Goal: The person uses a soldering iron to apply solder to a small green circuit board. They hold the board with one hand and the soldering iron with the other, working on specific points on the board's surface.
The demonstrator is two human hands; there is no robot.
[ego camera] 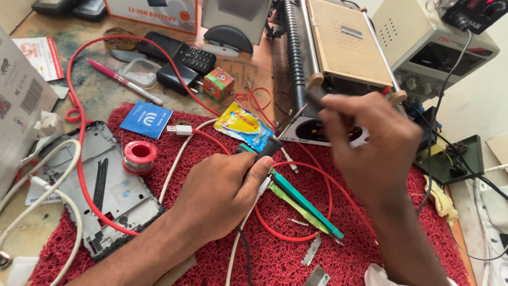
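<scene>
The left hand (225,193), just below the middle of the frame, closes its fingers around the black handle of a soldering iron (275,139), whose thin tip points up and right toward the right hand (370,145). That hand hangs right of centre with its fingers curled together as if pinching; what they pinch is hidden, so I cannot tell what it grips.

The red mesh mat (211,265) reaches the lower edge of the frame, and its barest stretch lies bottom centre, beside the left forearm. To the right the bench ends close to a white wall.

Counted: one solder spool (139,155), one pair of green tweezers (304,204) just right of the left hand, one phone frame (108,193) at lower left, one blue card (146,119), one yellow sachet (246,126), one small coloured box (218,84), one black keypad phone (188,54) and one pink pen (124,81) at upper left.

A red cable (79,132) loops over the phone frame and circles under both hands; white cables (174,159) cross the mat. A beige heating plate machine (338,53) stands right behind the right hand, and a power supply (439,47) fills the upper right.
</scene>
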